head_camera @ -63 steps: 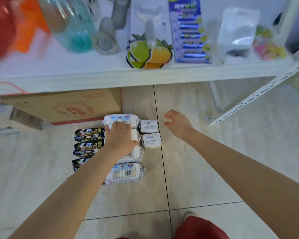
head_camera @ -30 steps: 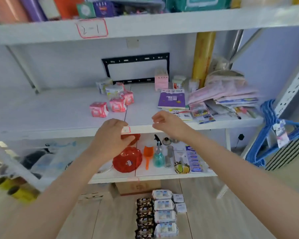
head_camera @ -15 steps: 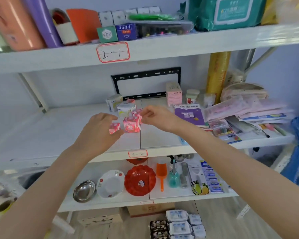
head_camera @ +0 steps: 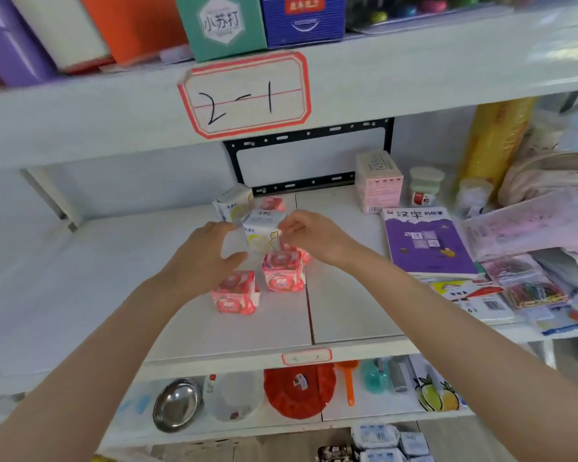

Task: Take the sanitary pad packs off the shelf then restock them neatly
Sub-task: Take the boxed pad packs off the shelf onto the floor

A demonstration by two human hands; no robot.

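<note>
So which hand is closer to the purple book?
Right. The right hand is just left of the purple book, fingers on a white pack. The left hand sits beyond that pack, farther away.

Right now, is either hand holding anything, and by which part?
The right hand pinches the white pack at its top right corner; the left hand holds nothing.

Glossy plastic-wrapped pink packs [head_camera: 236, 292] sit on a smooth, matt white shelf [head_camera: 347, 315].
</note>
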